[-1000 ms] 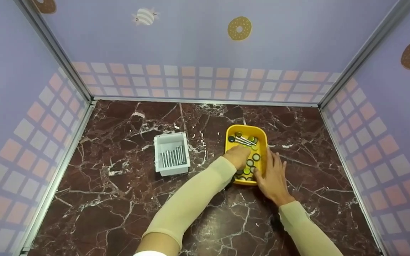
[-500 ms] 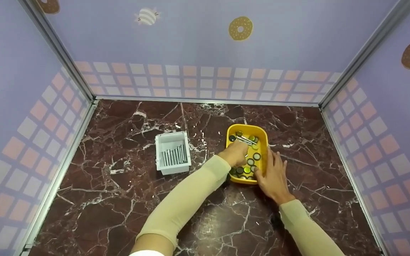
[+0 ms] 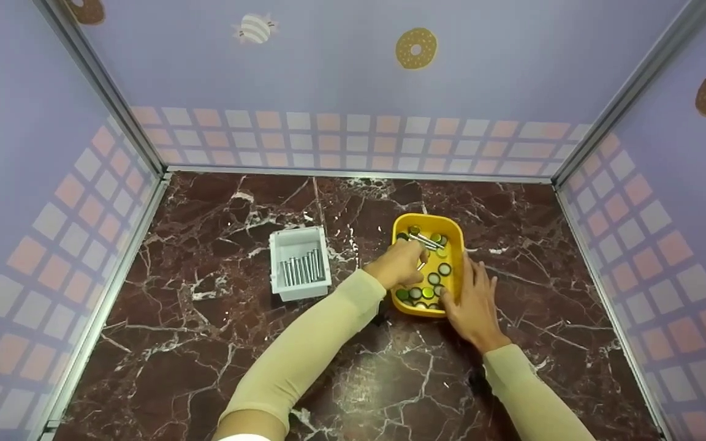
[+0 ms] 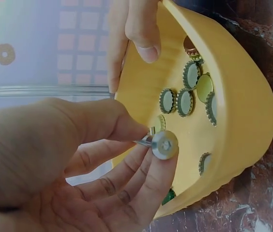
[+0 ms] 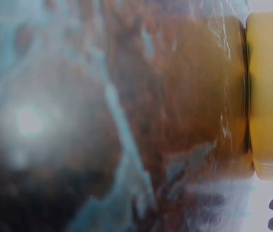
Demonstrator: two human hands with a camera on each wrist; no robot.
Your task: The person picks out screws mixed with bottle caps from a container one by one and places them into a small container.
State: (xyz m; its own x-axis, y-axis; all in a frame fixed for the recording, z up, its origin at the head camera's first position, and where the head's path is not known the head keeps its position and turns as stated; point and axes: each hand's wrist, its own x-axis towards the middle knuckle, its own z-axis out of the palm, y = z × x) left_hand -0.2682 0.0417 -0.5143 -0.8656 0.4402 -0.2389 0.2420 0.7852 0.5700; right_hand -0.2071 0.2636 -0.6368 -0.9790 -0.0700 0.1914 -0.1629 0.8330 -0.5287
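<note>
My left hand (image 3: 399, 263) is over the left side of a yellow tub (image 3: 420, 312). Its thumb and fingertips pinch a metal bolt (image 4: 165, 145); the round, flat head with a hex socket faces the left wrist camera. Several crimped bottle caps (image 4: 185, 102) lie on the tub's floor, along with a few loose bolts (image 3: 428, 241) near the far end. The right hand (image 3: 475, 309) grips the tub's right wall, thumb over the rim and fingers along the outside. The right wrist view mostly shows the table and the tub's outer wall (image 5: 272, 92).
To the left stands a small white bin (image 3: 274, 269) with several bolts lined up inside. The dark red marbled tabletop (image 3: 353, 380) is bounded by patterned lilac panels (image 3: 353, 79) at the back and both sides.
The left hand has drawn back left and slightly up within the tub, with the pinched bolt now showing at its fingertips. The right hand stays on the tub's wall.
</note>
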